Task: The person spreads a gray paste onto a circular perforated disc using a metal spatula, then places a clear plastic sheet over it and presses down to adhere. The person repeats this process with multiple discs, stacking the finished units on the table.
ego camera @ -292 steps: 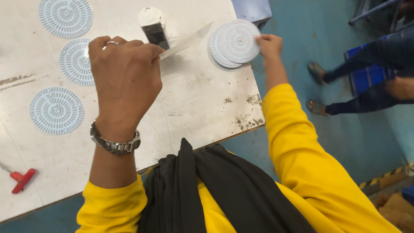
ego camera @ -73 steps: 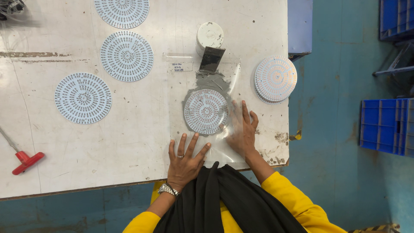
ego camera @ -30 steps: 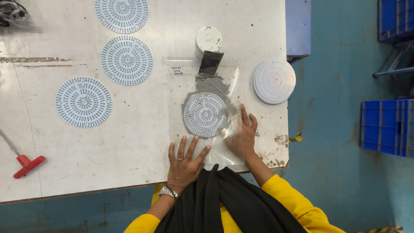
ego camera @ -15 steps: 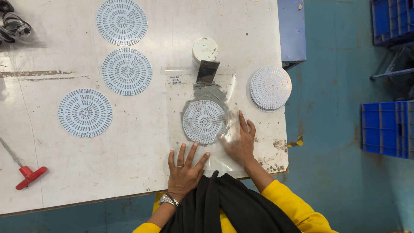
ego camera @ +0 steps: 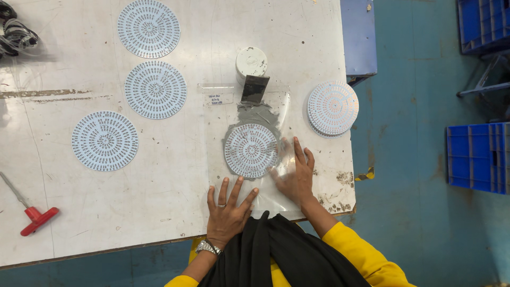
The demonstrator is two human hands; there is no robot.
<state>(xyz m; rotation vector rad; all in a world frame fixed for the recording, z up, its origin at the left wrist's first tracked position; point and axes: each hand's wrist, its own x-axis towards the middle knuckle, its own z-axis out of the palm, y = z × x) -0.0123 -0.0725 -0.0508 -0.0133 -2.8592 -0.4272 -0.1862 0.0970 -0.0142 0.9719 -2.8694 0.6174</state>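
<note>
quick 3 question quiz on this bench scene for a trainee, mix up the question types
1. True or false: the left hand and the right hand both lie flat on the clear plastic sheet.
2. Multiple choice: how many single round boards lie apart on the left part of the white table? A) one B) three C) five
3. Fill in: the stack of round boards sits near the table's ____ edge.

Key
1. True; neither hand has a grip on anything.
2. B: top board, middle board, lower board.
3. Right. The board under the sheet lies on grey paste.
</note>
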